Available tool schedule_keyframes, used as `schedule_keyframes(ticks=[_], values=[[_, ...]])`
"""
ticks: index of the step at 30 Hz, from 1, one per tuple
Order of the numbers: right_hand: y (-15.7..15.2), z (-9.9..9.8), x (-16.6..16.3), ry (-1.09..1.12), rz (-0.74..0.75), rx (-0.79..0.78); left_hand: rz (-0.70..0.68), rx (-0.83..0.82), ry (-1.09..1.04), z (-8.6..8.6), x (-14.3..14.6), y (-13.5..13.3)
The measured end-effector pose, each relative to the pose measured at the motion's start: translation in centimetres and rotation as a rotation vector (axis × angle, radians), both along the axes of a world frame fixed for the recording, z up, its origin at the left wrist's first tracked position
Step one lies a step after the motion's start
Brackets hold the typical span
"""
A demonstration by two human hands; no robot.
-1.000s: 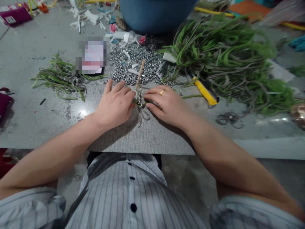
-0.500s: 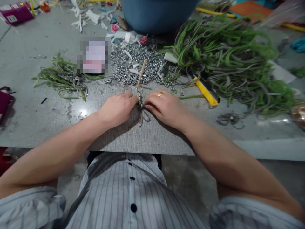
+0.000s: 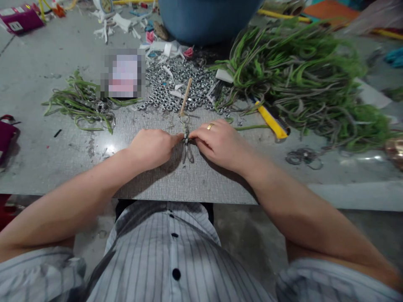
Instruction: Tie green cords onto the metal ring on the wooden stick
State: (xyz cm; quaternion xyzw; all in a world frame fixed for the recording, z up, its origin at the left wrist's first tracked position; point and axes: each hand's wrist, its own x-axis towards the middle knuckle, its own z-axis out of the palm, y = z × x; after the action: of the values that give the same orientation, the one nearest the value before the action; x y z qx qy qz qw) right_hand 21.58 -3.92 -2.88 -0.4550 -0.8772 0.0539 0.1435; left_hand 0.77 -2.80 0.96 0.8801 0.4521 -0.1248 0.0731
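Note:
A small braided cord in grey and green, with shiny metal bits like nuts in it, lies between my two hands. A loose grey loop trails from its near end, and its far end meets a thin ring by a wooden stick. My left hand is closed, its index finger stretched against the cord at a shiny nut; its thumb is hidden. From the other side my right hand, with a gold ring on one finger, pinches the cord between thumb and fingertips.
Beyond my hands spreads a heap of metal nuts, with a blue tub behind. A big tangle of green and grey cords and a yellow cutter knife lie right. Left are a smaller cord bundle and a blurred-out rectangular object.
My left index finger has straightened and now presses at the cord, where a nut shows. The loose loop has shifted slightly left. My right hand stays nearly in place.

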Motion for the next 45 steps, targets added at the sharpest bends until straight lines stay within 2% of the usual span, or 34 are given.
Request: schedule_keyframes(ticks=[9,13,22,32,39,45], values=[[-0.4,-0.1,0.2,-0.031,-0.014,-0.063,-0.025,-0.012,0.035,0.5,0.0,-0.1],[-0.5,0.0,-0.1,-0.025,-0.057,-0.08,0.034,0.015,-0.018,0.6,0.3,-0.3],[-0.7,1.0,-0.8,-0.084,-0.167,-0.153,0.145,0.005,-0.12,-0.4,0.8,-0.5],[-0.6,0.8,-0.5,-0.075,-0.141,-0.132,0.139,-0.065,-0.123,0.2,0.9,-0.3],[-0.8,0.9,-0.5,-0.056,-0.243,-0.139,0.053,-0.097,-0.091,0.8,0.6,0.1],[-0.9,1.0,-0.6,0.008,-0.209,-0.208,-0.04,-0.12,-0.025,1.3,0.5,0.3]])
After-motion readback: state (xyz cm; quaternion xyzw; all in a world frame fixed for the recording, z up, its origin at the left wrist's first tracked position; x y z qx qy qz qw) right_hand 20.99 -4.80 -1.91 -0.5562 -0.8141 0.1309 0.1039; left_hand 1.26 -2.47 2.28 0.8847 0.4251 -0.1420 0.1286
